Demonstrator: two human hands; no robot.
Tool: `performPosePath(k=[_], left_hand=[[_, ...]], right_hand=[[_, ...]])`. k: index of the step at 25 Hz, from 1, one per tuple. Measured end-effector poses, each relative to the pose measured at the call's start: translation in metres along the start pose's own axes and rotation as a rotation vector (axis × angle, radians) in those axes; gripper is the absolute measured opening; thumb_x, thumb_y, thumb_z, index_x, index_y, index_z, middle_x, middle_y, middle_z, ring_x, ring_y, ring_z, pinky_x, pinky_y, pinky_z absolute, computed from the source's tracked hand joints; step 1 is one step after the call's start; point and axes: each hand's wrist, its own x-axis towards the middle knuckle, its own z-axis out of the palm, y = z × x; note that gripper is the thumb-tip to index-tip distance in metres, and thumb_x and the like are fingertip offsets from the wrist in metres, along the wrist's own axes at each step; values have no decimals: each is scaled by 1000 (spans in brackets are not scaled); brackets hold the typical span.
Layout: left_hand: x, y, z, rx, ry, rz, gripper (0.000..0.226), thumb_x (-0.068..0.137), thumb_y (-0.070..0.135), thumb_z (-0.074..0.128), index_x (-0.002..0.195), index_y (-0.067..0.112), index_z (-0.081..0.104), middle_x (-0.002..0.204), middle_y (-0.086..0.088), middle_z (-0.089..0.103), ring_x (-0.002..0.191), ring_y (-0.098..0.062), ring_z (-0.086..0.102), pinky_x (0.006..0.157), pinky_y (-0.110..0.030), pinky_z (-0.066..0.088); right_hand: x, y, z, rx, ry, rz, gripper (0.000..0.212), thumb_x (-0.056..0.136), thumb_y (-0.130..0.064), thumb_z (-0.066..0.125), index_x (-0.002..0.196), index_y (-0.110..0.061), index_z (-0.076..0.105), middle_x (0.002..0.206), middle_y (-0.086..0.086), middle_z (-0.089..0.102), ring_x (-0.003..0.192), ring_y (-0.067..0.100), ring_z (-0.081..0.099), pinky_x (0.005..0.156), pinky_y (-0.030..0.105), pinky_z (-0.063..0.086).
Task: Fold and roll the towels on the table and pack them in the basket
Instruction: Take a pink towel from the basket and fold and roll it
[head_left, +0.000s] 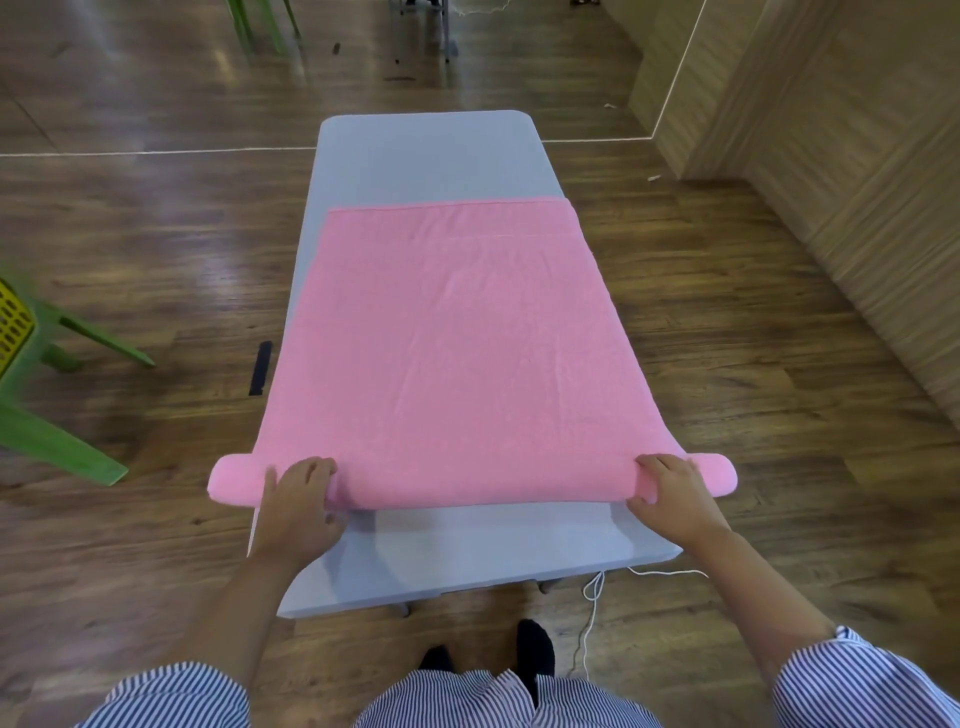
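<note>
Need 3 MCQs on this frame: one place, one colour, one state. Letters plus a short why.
1. Where is the rolled part of the towel?
A. at the near end, under the hands
B. at the far end
C. along the middle

2. What colour is the towel?
A. white
B. pink
C. blue

3. How far along is the rolling?
A. fully rolled
B. not begun
C. just started, most still flat

Answers:
1 A: the roll lies under the left hand and right hand at the near end of the table.
2 B: the whole cloth is pink.
3 C: a thin roll shows at the near end, while the rest lies flat on the table.
</note>
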Motion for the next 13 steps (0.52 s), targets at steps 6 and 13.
performPosePath(k=[6, 13], left_hand=[[6, -1, -11, -130, 49, 81, 39, 67, 17, 51, 100, 7, 70, 90, -6, 72, 84, -30, 65, 91, -50, 46], [-12, -5, -25, -13, -32, -12, 28, 69, 26, 36, 81, 22, 61, 64, 2, 63, 62, -29, 59, 58, -33, 40]], right_hand=[[-3, -1, -5, 80, -41, 9, 45, 81, -8, 61, 124, 1, 54, 120, 18, 58, 115, 34, 47, 104, 36, 27], [-3, -11, 4, 84, -94, -36, 42, 81, -8, 58, 122, -3, 56, 118, 15, 59, 115, 34, 48, 108, 43, 26]])
